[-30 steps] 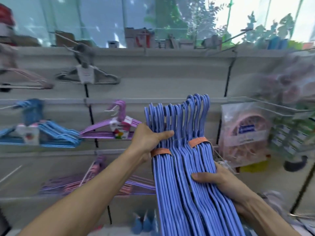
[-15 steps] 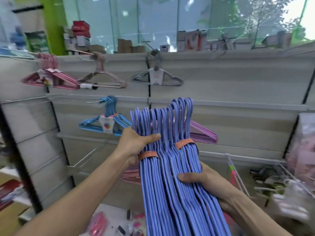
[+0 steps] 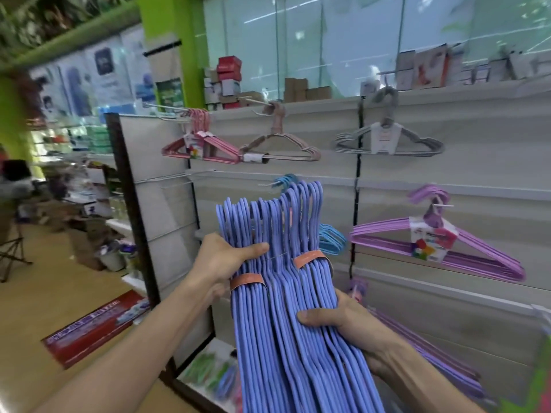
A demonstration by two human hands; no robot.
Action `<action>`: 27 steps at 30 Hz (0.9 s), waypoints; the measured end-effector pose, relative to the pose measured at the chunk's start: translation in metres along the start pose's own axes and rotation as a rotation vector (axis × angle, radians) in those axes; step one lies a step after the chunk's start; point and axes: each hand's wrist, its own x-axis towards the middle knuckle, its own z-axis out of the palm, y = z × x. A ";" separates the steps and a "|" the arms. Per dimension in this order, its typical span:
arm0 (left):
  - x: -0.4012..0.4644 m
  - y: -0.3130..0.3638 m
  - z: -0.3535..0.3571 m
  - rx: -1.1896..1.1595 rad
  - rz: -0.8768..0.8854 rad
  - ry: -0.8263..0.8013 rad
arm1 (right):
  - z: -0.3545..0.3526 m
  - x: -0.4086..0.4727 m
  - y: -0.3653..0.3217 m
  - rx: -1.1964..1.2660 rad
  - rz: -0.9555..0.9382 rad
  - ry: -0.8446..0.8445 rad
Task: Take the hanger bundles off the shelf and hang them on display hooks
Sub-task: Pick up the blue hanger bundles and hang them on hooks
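Head view: at centre, both hands hold up a thick stack of blue hanger bundles (image 3: 280, 317), hooks pointing to 12 o'clock in front of the slatted display wall (image 3: 477, 174). The left hand (image 3: 222, 259), at 9 o'clock of the stack, curls around its neck just above an orange band (image 3: 247, 280). The right hand (image 3: 343, 320), at 4 o'clock, wraps the hangers from beneath, thumb across their front. Purple hangers (image 3: 432, 242) hang at 3 o'clock, pink hangers (image 3: 202, 144) at 11.

Left hand (image 3: 226, 257) and right hand (image 3: 343, 320) gripping blue hanger bundles (image 3: 283, 308), display wall (image 3: 477, 162) behind
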 end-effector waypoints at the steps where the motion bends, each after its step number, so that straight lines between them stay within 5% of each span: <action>1: 0.005 -0.002 -0.010 -0.001 -0.002 0.022 | 0.006 0.011 0.001 -0.003 0.009 -0.020; 27: 0.274 -0.042 -0.170 0.158 -0.004 0.339 | 0.051 0.381 -0.009 -0.008 0.101 -0.351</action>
